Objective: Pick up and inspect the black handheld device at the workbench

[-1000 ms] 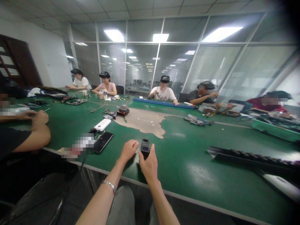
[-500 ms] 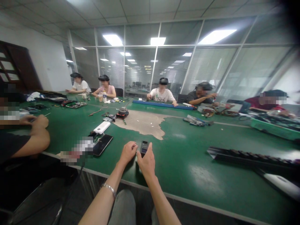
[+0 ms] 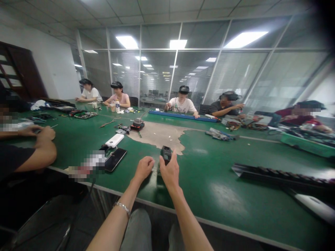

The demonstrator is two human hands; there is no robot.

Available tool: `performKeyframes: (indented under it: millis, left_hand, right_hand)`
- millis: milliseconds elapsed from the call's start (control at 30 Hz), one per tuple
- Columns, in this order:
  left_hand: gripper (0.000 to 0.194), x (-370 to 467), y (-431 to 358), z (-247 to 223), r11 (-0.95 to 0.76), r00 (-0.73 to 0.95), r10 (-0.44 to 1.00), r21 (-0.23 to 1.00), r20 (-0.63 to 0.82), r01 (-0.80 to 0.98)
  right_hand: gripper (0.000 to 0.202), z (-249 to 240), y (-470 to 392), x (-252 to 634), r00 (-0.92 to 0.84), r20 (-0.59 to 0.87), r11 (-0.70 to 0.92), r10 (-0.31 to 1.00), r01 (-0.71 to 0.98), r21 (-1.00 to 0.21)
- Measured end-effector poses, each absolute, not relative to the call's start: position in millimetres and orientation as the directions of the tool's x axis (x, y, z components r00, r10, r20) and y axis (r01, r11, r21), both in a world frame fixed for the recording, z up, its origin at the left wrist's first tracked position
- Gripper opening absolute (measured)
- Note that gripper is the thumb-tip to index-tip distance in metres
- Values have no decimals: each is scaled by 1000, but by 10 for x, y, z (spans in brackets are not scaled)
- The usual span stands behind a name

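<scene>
In my right hand (image 3: 170, 170) is a small black box-shaped device (image 3: 165, 152), gripped between the thumb and fingers. It stands tilted just over the table, with a dark recess at its top end; its exact kind does not show. To the left, my left hand (image 3: 144, 168) rests by the table top with its fingers curled in, a short gap away from the device. Whatever those fingers may hold is hidden. A black phone (image 3: 115, 160) lies left of my left hand, and a white power bank (image 3: 114, 141) is just beyond it.
The green table (image 3: 199, 184) carries a bare brown patch (image 3: 159, 134) ahead. Beyond the power bank sits a dark round-topped part (image 3: 137, 124). At right are a long black strip (image 3: 277, 176) and a green crate (image 3: 306, 143). Several people sit around; one person's forearm (image 3: 44, 153) is at left.
My right hand has moved right and slightly up with the black device, which has turned and tilted. The gap to my left hand has widened; the left hand has barely moved.
</scene>
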State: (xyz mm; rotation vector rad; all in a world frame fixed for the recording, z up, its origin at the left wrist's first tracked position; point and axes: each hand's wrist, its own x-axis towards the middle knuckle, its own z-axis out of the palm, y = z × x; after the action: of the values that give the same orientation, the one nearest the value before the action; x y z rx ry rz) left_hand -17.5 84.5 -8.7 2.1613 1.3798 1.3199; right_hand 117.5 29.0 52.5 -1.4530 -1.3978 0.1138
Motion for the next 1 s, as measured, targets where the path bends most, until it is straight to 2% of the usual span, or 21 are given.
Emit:
performKeyframes:
  millis: [133,333,500,1000]
  left_hand:
    - [20,-175,835,-72,-512,129,821,617,556,598]
    - [23,-173,827,-62,-524,145,816,609,560,596]
    - [24,-173,830,-56,-514,153,825,610,544,603]
    - [25,-165,820,-50,-511,156,828,612,538,604]
  right_hand:
    - [82,568,251,1482,377,554,198,742,666,-719]
    - [81,99,155,1904,380,520,92,765,734,-672]
    - [79,-99,104,1951,336,541,116,771,761,-638]
    - [79,-172,91,1964,288,557,139,779,787,-601]
